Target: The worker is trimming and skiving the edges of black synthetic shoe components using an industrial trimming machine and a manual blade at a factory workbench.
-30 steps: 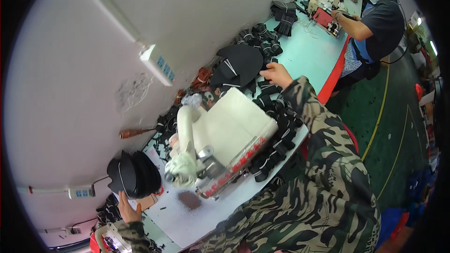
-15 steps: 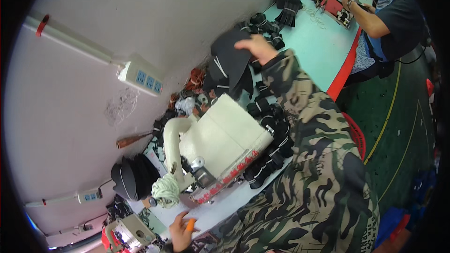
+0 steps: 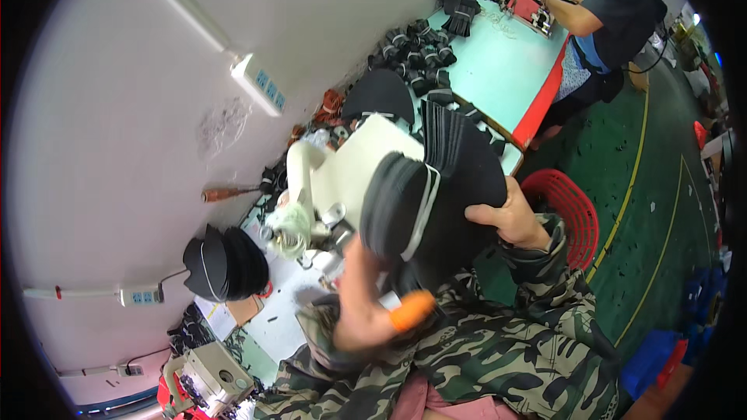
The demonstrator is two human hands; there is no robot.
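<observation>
My right hand grips a thick bundle of black cut fabric pieces at its right edge, thumb lying across the top. A white tie runs round the bundle, which is held up in front of the cream sewing machine. Close to the bundle's lower left side is my left hand, smeared by motion. It wears an orange finger cover. Its fingertips are blurred against the bundle, so I cannot tell whether they touch it.
Another black bundle lies behind the machine, and a tied stack of black pieces stands left. Small black rolls sit along the wall. A red basket is on the right. A co-worker sits at a far machine.
My right hand has brought a black bundle from beyond the machine toward me. My left hand has moved up and right from the table's near end to beside it.
</observation>
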